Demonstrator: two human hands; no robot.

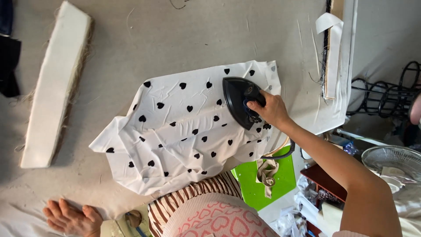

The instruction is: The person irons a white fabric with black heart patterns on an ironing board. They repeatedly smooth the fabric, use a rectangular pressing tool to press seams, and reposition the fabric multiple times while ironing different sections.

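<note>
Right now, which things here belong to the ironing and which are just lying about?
In use: black electric iron in right hand; white heart-print fabric; grey padded table; left hand flat on it.
Lying about: long white foam block; green bin; white fan.

Head view, steeply down, seemingly rotated

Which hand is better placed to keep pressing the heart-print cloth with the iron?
Probably the right hand: its fingers are closed on the iron, which sits on the cloth. The left hand lies flat on the table, apart from the cloth and holding nothing.
</note>
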